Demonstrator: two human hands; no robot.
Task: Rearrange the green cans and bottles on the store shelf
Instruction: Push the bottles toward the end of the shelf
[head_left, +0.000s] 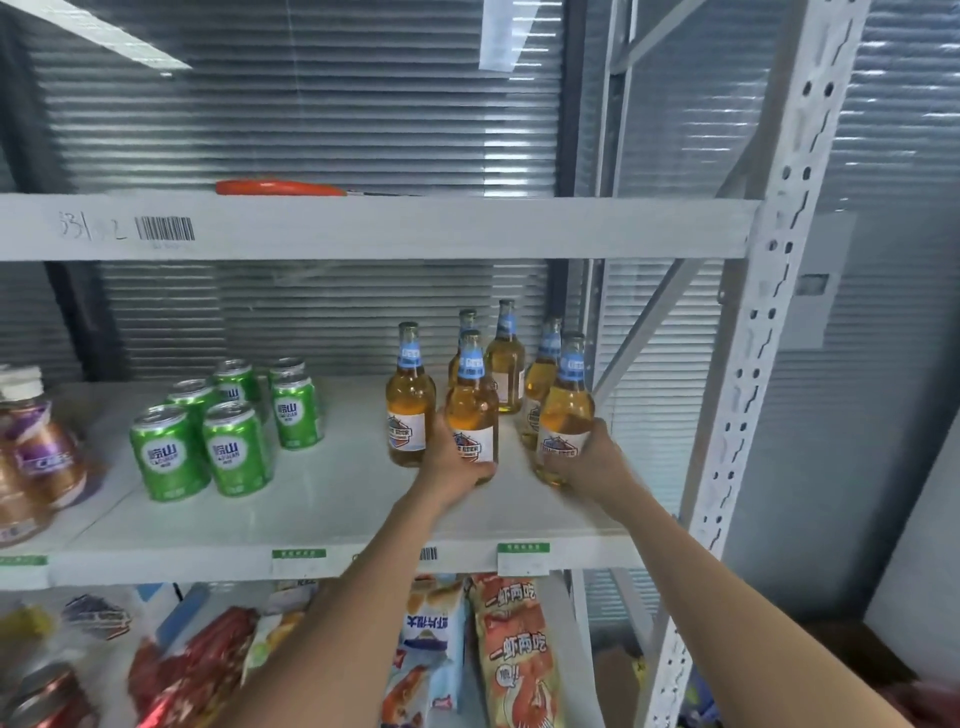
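Note:
Several green cans (236, 448) stand in a cluster on the left half of the white middle shelf (322, 509). Several amber bottles with blue neck labels stand on the right half. My left hand (451, 461) is wrapped around the lower body of a front bottle (471, 400). My right hand (592, 460) grips the base of the front right bottle (567, 402). Another bottle (410, 400) stands free just left of my left hand. The remaining bottles (505, 358) stand behind.
Brown bottles with purple labels (36, 447) stand at the shelf's left end. An orange-handled tool (280, 187) lies on the upper shelf. Snack bags (514, 654) fill the lower shelf. A perforated steel upright (763, 332) bounds the right side.

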